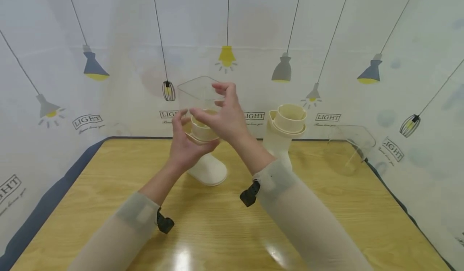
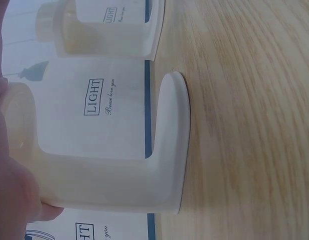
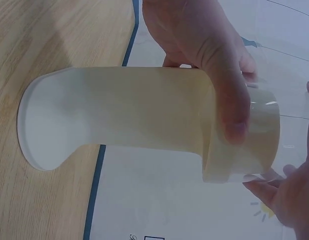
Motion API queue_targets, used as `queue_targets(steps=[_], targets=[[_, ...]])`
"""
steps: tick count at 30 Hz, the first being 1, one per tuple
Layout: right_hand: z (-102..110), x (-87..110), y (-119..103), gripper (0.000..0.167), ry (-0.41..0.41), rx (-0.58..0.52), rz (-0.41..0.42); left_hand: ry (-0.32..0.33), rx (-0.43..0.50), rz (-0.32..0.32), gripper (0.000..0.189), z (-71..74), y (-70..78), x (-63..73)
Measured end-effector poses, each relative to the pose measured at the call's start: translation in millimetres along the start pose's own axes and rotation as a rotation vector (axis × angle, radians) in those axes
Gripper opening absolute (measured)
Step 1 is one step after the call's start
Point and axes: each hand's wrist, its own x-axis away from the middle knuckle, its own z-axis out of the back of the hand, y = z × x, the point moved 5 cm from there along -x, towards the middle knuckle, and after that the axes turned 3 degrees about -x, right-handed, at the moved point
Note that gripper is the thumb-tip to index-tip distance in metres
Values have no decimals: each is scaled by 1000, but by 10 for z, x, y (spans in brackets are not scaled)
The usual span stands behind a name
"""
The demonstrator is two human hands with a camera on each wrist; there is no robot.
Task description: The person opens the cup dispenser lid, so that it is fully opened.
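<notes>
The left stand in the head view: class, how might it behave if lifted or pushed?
The stand is probably stiff, showing no sag or crease in the left grip. It may tip if pushed high, being tall, with its foot jutting mainly to one side. Its smooth, faintly glossy surface could feel slippery.

Left stand (image 1: 208,170) and right stand (image 1: 278,144): on table (image 1: 217,230). First container (image 1: 195,94): above left stand. Second container (image 1: 349,148): right of right stand, near table's far right corner. Backdrop (image 1: 257,21): behind table.
</notes>
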Motion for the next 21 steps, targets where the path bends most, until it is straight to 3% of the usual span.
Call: queue_targets(steps=[11,21], targets=[[-85,15,19,100,48,-17,37,7,12,-1,120,40,-32,26],[-70,-5,-2,86,134,-15,25,-20,14,12,123,-13,-27,-21]])
